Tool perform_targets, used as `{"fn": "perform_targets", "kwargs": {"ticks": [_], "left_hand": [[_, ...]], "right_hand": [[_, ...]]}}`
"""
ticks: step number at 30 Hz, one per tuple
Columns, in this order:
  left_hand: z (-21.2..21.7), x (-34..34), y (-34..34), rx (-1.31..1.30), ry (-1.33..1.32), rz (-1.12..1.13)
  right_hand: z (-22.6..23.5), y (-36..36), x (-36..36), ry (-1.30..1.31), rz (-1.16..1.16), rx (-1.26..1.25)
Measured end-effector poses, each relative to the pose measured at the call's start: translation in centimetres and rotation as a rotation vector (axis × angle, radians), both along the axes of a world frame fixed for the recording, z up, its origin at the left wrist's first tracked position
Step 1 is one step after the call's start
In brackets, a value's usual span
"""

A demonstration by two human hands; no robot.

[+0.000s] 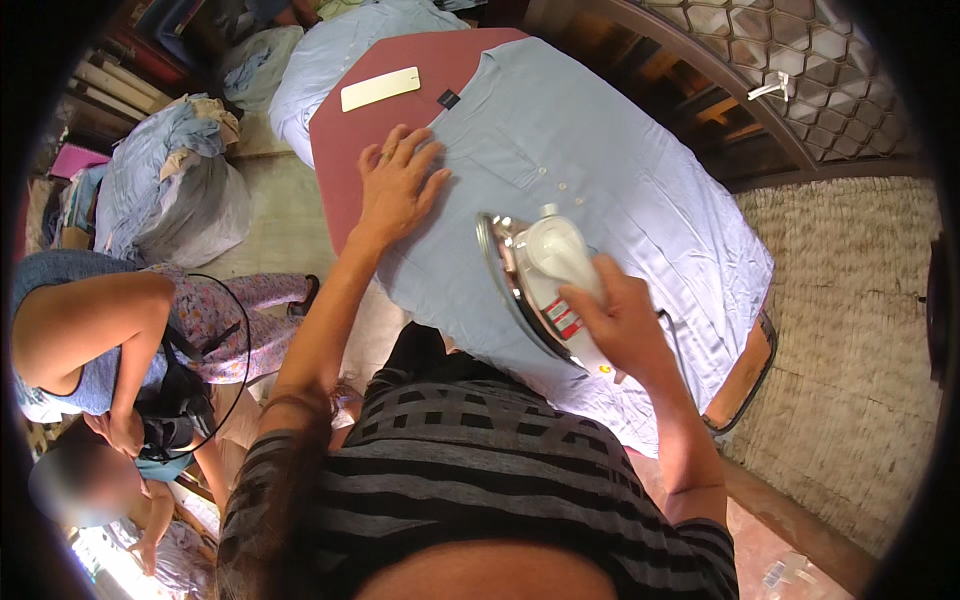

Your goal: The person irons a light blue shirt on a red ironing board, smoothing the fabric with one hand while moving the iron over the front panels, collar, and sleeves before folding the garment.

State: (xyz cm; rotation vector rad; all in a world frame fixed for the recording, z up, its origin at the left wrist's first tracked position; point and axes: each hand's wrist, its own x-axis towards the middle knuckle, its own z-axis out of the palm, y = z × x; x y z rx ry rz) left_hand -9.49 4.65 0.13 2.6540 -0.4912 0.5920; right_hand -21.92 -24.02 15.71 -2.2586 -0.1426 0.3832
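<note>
A light blue shirt (pixel 600 130) with small buttons and a chest pocket is spread over a board with a dark red cover (pixel 345 140). My right hand (pixel 630 315) is wrapped round the handle of a white steam iron (pixel 556 250), which rests tilted or flat on the shirt's front; I cannot tell which. The iron's cord (pixel 672 330) trails off beside my wrist. My left hand (pixel 398 185) lies with fingers spread at the shirt's left edge, partly on the red cover. Near the shirt's neck label, a blank-looking cream card (pixel 380 89) lies on the cover.
Bagged blue cloth (pixel 175 190) stands on the floor at left. Below it a person in floral trousers (pixel 255 310) sits close by. A dark wooden frame with metal lattice (pixel 790 60) runs along the far right, beside a rough mat-like surface (pixel 840 330).
</note>
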Motion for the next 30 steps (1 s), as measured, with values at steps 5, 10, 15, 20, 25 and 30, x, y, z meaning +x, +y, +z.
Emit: {"fn": "perform_targets", "kwargs": {"ticks": [5, 10, 15, 20, 25, 30], "left_hand": [[0.3, 3.2, -4.5, -0.116, 0.026, 0.050], [-0.1, 5.2, -5.7, -0.166, 0.061, -0.013], [-0.8, 6.1, -5.5, -0.227, 0.070, -0.097], [-1.3, 6.8, -5.4, -0.271, 0.008, -0.114], [-0.9, 6.9, -5.2, -0.300, 0.064, -0.111], [-0.6, 6.8, -5.1, -0.320, 0.076, -0.105]], "right_hand": [[0.0, -0.6, 0.8, -0.059, -0.176, 0.023], [-2.4, -0.6, 1.0, -0.112, -0.267, -0.051], [-2.7, 1.5, 1.5, -0.086, -0.315, -0.116], [-2.4, 4.2, 3.9, 0.013, -0.323, -0.128], [-2.0, 5.1, 4.0, 0.120, -0.381, -0.181], [-2.1, 4.0, 2.2, 0.067, -0.431, -0.123]]}}
